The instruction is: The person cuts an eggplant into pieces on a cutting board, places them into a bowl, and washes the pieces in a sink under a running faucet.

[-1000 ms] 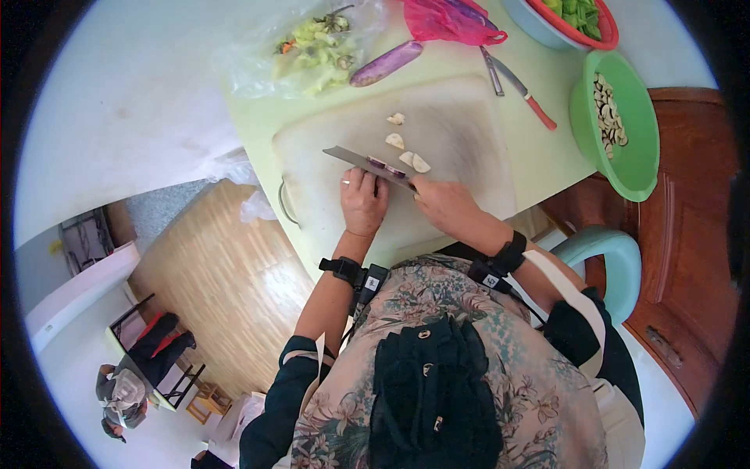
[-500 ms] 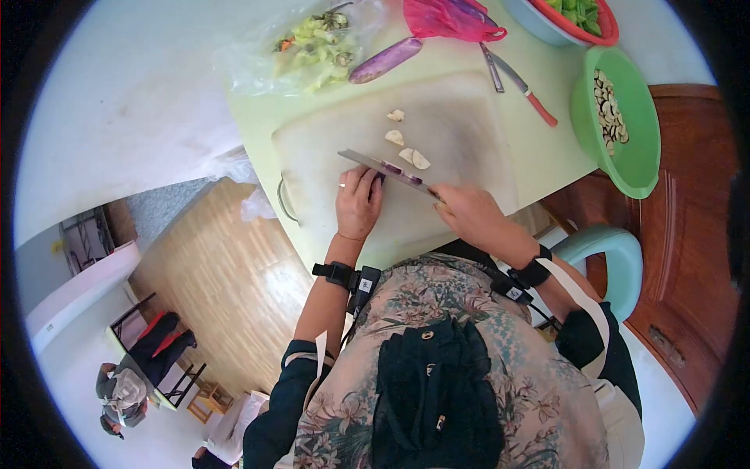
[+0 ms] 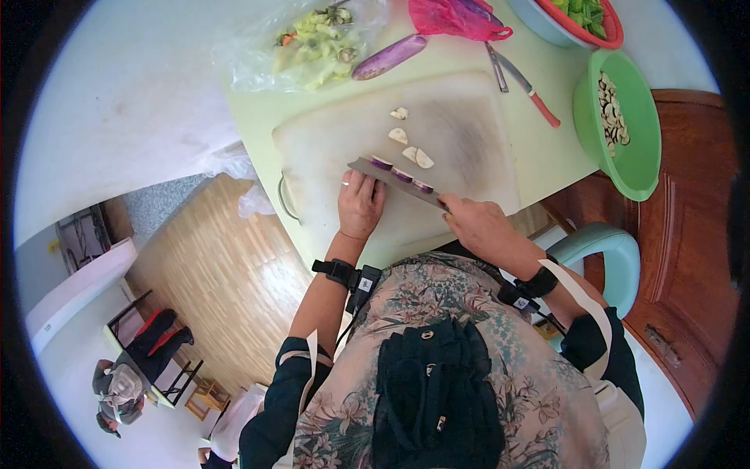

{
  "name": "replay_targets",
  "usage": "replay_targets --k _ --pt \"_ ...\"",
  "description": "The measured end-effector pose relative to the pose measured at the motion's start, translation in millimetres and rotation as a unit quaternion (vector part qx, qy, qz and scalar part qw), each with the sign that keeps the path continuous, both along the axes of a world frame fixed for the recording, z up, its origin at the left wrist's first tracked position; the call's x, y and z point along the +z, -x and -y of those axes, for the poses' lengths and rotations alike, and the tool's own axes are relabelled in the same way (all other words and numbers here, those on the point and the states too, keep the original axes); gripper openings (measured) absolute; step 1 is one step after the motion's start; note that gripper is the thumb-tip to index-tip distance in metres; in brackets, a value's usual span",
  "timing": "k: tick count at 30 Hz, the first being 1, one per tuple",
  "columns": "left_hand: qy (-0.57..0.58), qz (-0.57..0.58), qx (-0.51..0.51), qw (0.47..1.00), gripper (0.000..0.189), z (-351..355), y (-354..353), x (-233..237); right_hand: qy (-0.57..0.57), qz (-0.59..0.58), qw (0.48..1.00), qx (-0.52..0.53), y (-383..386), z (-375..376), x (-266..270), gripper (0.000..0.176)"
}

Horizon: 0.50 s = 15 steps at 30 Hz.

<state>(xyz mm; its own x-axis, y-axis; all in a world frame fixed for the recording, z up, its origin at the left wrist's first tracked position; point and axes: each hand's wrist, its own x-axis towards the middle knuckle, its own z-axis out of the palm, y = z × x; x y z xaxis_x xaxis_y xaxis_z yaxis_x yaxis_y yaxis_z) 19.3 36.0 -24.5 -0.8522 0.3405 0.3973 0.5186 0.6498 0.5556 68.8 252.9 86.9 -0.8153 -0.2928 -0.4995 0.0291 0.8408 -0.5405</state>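
Note:
My right hand [image 3: 480, 223] grips the handle of a kitchen knife [image 3: 402, 184], whose blade slants across the cutting board [image 3: 328, 133] just ahead of my left fingertips. The fingers of my left hand [image 3: 360, 205] are curled down on a piece of eggplant, mostly hidden beneath them. Purple-skinned eggplant slices [image 3: 401, 175] lie along the far side of the blade. Farther up the board are several pale cut pieces [image 3: 398, 136]. A whole purple eggplant [image 3: 389, 57] rests beyond the board's far edge.
A green basin [image 3: 642, 125] with sliced eggplant stands at the right. Near it lie a red-handled knife [image 3: 531, 91] and a peeler-like tool [image 3: 497, 69]. At the back are a pink bag [image 3: 453, 19], a clear bag of vegetable scraps [image 3: 316, 55] and a red basket [image 3: 616, 31] of greens.
The knife and my right hand have shifted slightly right and toward me. More purple slices now show along the far side of the blade. My left hand stays nearly in place.

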Motion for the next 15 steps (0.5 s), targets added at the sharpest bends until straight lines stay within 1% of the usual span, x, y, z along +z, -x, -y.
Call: replay_targets --k 2,4,7,11,15 --pt "0.005 0.003 0.000 1.000 0.023 0 -1 0 0.007 0.002 1.000 0.002 3 5 -6 0.025" --pt "-0.005 -0.008 -0.001 1.000 0.025 0 0 0 0.067 -0.086 0.994 -0.003 6 11 -24 0.024" --pt "-0.014 -0.011 0.010 1.000 0.025 -2 0 -2 0.040 -0.061 0.997 -0.016 25 27 -45 0.025" --pt "-0.008 -0.017 0.019 1.000 0.025 -2 0 0 0.019 -0.060 0.998 -0.014 31 37 -47 0.026" --pt "-0.030 -0.033 0.018 0.999 0.024 -2 3 0 0.024 -0.047 0.997 -0.053 29 30 -46 0.028"
